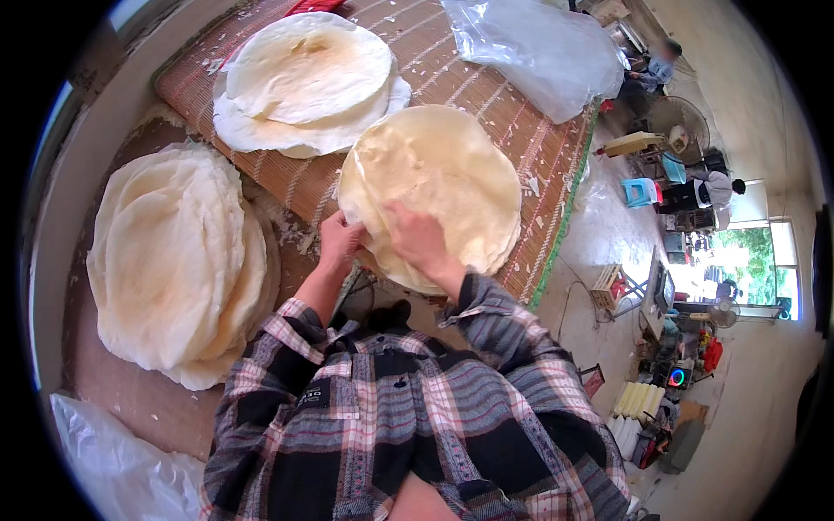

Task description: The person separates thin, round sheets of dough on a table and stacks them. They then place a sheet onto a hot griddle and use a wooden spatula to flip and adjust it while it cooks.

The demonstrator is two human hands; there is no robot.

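Observation:
A stack of thin, round, cream-coloured flatbread-like sheets (456, 176) lies before me, near the front edge of a woven mat (293, 185). My left hand (340, 241) pinches the stack's left rim between thumb and fingers, where a thin edge stands up. Over the lower middle of the same stack is my right hand (420, 239), blurred, fingers bent toward the top sheet; whether it grips anything is unclear. Farther back on the mat rests a second, paler pile of round sheets (309, 68). To my left, a taller pile of overlapping sheets (166, 254) sits on a brown surface.
A clear plastic bag (541, 52) lies at the mat's far right, and another plastic sheet (124, 456) at lower left. Pale flakes are scattered over the mat. On the floor to the right stand a blue stool (640, 193), a fan (679, 130) and two people farther off.

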